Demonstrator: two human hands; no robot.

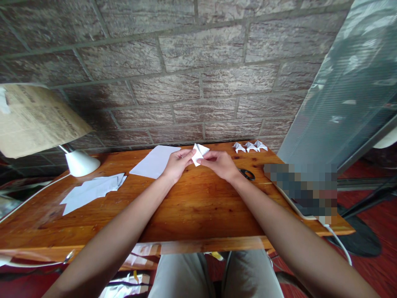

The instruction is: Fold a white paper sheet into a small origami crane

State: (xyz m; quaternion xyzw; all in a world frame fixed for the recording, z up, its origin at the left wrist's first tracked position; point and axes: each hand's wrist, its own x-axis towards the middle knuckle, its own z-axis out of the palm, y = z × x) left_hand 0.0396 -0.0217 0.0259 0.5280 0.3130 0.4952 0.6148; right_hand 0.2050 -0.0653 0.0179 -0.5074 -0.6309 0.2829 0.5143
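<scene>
A small folded piece of white paper is held up over the far middle of the wooden table, between both hands. My left hand pinches its left side with thumb and fingers. On its right lower side, my right hand grips it between thumb and fingertips. The paper shows several creased, pointed flaps. Just beyond my right hand, a row of folded white paper figures stands near the table's back edge. Black scissor handles show beside my right wrist, with the rest hidden behind it.
A stack of white sheets lies left of my left hand, and cut paper pieces lie nearer. A lamp stands at the left. At the right edge lies a blurred-out device with a white cable. A stone wall rises behind the table.
</scene>
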